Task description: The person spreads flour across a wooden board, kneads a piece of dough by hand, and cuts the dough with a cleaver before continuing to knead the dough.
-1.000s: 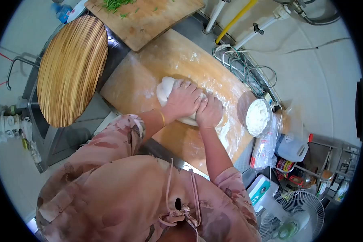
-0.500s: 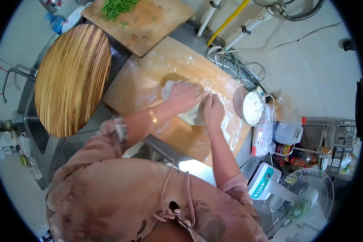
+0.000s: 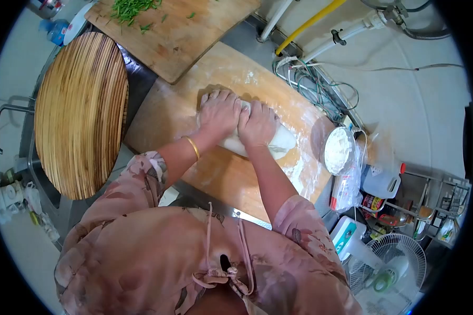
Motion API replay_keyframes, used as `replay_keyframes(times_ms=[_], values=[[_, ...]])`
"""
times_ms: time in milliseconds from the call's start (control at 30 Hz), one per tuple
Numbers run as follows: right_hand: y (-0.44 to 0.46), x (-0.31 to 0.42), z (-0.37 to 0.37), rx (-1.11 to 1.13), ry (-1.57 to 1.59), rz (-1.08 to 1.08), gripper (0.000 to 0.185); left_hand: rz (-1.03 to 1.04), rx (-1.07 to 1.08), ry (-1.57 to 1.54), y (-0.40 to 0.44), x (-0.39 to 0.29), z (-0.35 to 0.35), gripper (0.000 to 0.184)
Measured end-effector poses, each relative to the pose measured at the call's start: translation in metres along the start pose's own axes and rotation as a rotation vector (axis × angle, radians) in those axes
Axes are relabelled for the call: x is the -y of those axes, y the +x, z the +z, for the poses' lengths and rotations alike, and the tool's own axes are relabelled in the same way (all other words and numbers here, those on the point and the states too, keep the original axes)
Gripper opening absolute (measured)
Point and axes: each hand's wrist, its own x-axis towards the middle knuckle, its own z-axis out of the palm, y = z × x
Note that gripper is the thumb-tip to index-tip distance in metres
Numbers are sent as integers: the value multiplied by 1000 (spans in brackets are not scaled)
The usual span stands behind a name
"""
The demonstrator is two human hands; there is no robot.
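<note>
A pale lump of dough (image 3: 282,140) lies on the floured wooden board (image 3: 220,181). My left hand (image 3: 220,112) is pressed over its left part, fingers curled over the far edge. Right beside it, my right hand (image 3: 258,124) grips the middle of the dough, its fingers also bent over the far side. The two hands touch or nearly touch. The right end of the dough sticks out past my right hand; much of the rest is hidden under both hands.
A bowl of flour (image 3: 339,150) stands at the board's right corner. Chopped greens (image 3: 133,10) lie on a second cutting board (image 3: 178,42) at the back. A round striped wooden board (image 3: 81,115) is at the left. Cables (image 3: 320,92), a jug (image 3: 381,181) and a fan (image 3: 388,270) are at the right.
Both hands have opened out from their tighter grip and now press over the dough, slightly farther left and away from me. The dough now extends to the right of my right hand.
</note>
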Motion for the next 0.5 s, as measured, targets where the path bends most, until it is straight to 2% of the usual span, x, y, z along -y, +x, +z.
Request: replay_keyframes(times_ms=[133,200,233,300,333,400,433,500], values=[[21,-5,21,-157,-26,47,35,122,-205,162,27,6,16,35],[22,-5,23,-291,-46,67,38,95,-1,98,29,3,8,35],[22,-6,15,-126,31,111,39,80,94,67,30,-1,0,34],[9,-9,-2,235,181,202,40,-102,369,-28,16,-13,-23,34],[-2,-7,-27,240,202,140,39,-192,509,-75,10,-21,-39,34],[-50,-3,-84,275,238,13,35,-178,448,-60,-25,-44,-76,33],[-75,-4,-90,181,252,-44,35,-172,416,-49,-46,-53,-86,33],[-118,-12,-82,11,199,-158,37,45,49,-104,-104,-54,-51,33]])
